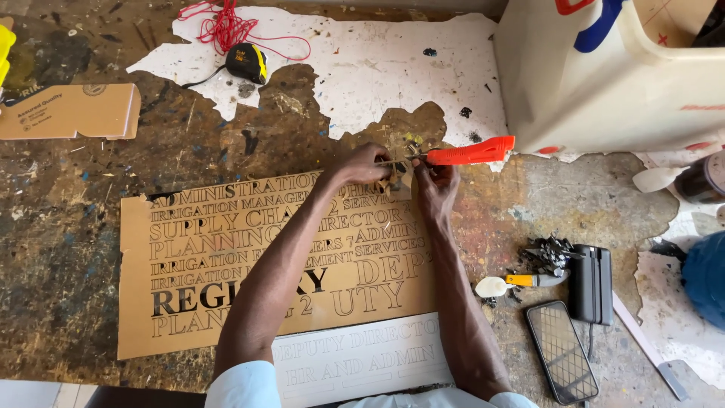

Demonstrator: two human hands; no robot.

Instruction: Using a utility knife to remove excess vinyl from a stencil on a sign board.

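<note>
Left hand: (361, 165) fingers curled and pressed down on the top edge of the brown stencil sheet (226, 302), pinching a small cut piece of it against the bench.
Right hand: (436, 183) closed around the near end of an orange-handled knife (468, 154), thumb and fingers gripping it — the handle points away to the right, the tip meets the sheet just beside the left fingertips.
Stencil sheet: lies flat under both forearms, covered in cut-out lettering, its top right corner between the two hands.
White strip: (362, 359) a pale lettered panel below the sheet, close to the person's body.
Right of the right forearm: a small scraper with a yellow grip (513, 282), a heap of dark offcuts (547, 253), a black case (591, 283) and a phone (562, 351) lying face up.
Beyond the hands: a tape measure (248, 62) and red string (226, 26) on the flaking white bench top (377, 60) — a large cream container (604, 83) to the far right.
Far left: a folded cardboard piece (72, 112).
</note>
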